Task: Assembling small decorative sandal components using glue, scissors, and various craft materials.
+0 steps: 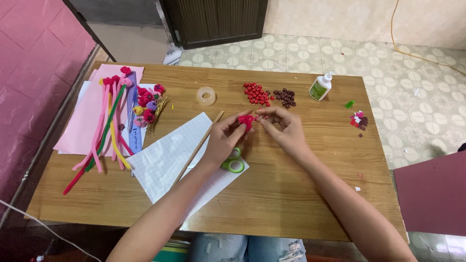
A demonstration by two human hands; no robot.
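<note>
Head view: left hand and right hand both pinch a small red paper piece above the table; white glue bottle with green label stands behind, right.

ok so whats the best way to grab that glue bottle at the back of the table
Grip the glue bottle around its wide white body, coming from the near side with the right hand, which is closer. It lies tilted with the narrow cap pointing away to the right, so the body faces the person and gives fingers more surface than the cap.
</note>
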